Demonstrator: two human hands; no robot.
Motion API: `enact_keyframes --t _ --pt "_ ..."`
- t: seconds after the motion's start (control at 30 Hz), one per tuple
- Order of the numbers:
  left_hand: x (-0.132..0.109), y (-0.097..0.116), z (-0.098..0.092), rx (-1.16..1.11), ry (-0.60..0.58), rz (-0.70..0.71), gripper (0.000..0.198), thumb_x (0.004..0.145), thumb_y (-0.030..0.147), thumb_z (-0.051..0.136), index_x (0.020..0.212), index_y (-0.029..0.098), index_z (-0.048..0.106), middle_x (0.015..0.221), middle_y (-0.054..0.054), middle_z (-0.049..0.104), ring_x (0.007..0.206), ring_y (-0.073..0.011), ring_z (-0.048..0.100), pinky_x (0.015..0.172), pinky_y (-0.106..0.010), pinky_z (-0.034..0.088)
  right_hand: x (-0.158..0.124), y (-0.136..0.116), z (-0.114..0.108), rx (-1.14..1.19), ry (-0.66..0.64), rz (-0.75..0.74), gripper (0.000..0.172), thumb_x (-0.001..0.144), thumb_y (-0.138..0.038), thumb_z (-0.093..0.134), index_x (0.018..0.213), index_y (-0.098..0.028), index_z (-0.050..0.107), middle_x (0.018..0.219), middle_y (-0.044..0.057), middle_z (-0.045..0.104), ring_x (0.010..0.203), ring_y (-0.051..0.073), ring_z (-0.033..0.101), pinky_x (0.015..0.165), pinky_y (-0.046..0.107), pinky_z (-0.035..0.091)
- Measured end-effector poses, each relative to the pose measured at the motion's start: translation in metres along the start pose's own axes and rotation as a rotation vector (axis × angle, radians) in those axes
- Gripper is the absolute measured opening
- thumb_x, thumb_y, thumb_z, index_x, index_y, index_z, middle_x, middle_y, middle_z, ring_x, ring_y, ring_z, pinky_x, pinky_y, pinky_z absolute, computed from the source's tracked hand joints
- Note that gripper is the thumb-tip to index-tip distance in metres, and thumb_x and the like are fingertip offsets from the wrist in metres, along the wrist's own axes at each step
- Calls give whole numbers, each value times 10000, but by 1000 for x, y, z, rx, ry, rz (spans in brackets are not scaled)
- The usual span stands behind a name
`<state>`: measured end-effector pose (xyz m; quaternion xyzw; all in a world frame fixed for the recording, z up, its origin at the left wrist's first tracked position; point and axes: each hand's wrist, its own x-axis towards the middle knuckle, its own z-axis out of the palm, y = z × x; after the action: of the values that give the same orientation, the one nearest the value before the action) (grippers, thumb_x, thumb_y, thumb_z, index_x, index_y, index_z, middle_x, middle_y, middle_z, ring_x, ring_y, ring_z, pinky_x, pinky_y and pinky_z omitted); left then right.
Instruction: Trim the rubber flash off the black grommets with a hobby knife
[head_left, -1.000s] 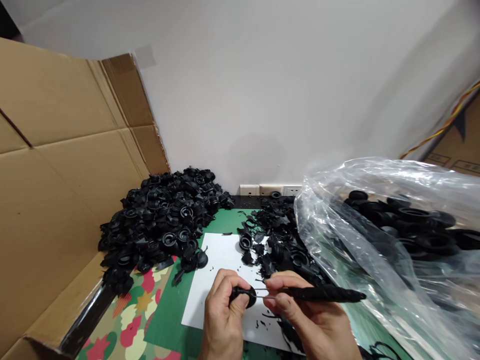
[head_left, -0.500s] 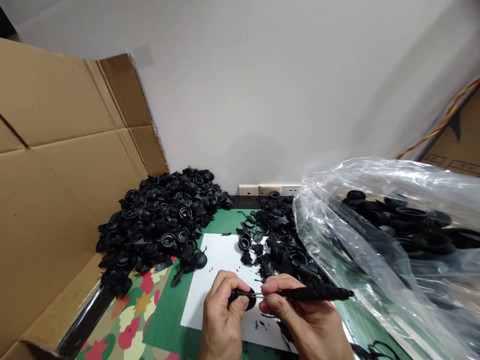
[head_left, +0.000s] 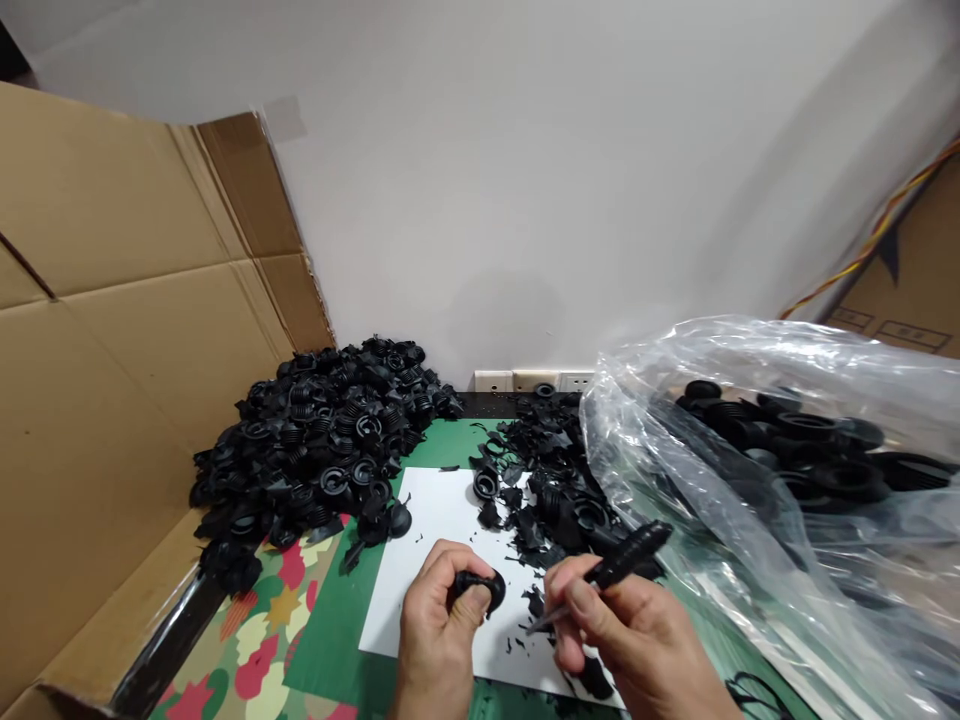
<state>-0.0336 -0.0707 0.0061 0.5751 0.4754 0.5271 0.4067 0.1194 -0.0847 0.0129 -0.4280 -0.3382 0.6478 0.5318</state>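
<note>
My left hand (head_left: pixel 437 630) is closed around a small black rubber part (head_left: pixel 480 585), held just above a white sheet of paper (head_left: pixel 442 525). My right hand (head_left: pixel 630 640) grips a black-handled pointed tool (head_left: pixel 611 567), its thin metal tip angled down-left toward the paper and a little apart from the part. Black rubber trimmings (head_left: pixel 534 600) lie scattered on the sheet between my two hands.
A big heap of black rubber parts (head_left: pixel 322 450) lies at the left against a cardboard box flap (head_left: pixel 112 330). A smaller pile (head_left: pixel 559 480) sits behind the paper. A clear plastic bag (head_left: pixel 765 480) holding more parts fills the right. Wall sockets (head_left: pixel 525 380) sit at the back.
My right hand has drawn the tool's tip out of the part and tilted the handle upward to the right. The left hand still holds the part in about the same place.
</note>
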Motion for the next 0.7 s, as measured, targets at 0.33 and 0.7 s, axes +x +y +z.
enact_keyframes --t 0.33,0.7 --pt "1 0 -1 -82 -19 -73 77 718 174 580 732 191 654 731 -3 538 668 -153 492 586 -236 380 2 0 4 -152 162 -160 358 667 -518 670 748 -171 640 488 -12 591 508 154 512 519 253 346" --pt "0 -6 -1 -3 -32 -71 116 711 156 577 783 186 663 747 -12 558 621 -150 509 542 -237 405 3 3 10 -139 175 -192 312 645 -457 703 756 -168 665 484 -2 601 494 165 536 505 264 388"
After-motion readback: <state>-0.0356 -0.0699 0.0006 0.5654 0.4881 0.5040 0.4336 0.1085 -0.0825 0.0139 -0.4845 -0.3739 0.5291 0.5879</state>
